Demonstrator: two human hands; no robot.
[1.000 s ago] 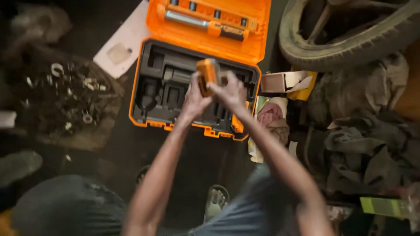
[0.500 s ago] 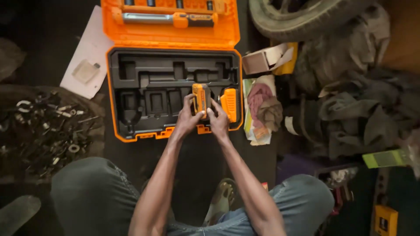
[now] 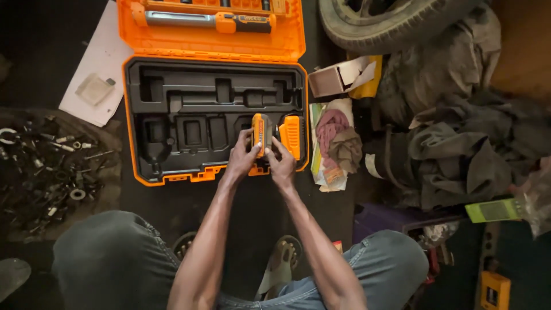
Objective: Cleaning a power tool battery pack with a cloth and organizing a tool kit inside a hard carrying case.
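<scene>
Dark, cluttered workshop floor spreads beneath a seated person whose knees frame the lower view. Both hands meet over the near right corner of an open orange tool case (image 3: 130,123): the left hand (image 3: 243,156) and the right hand (image 3: 281,162) are closed together around a small orange-and-black battery pack (image 3: 261,132), which stands on end between the fingers, rising just above them toward the case's black moulded tray. Just right of the right hand, a second orange block (image 3: 291,135) sits in its slot. Beyond that hand lie crumpled rags (image 3: 338,140), a small cardboard box (image 3: 338,77) and a tyre (image 3: 396,23). Far left of the left hand, loose nuts and bolts (image 3: 46,172) are heaped, with white paper (image 3: 100,69) beyond.
</scene>
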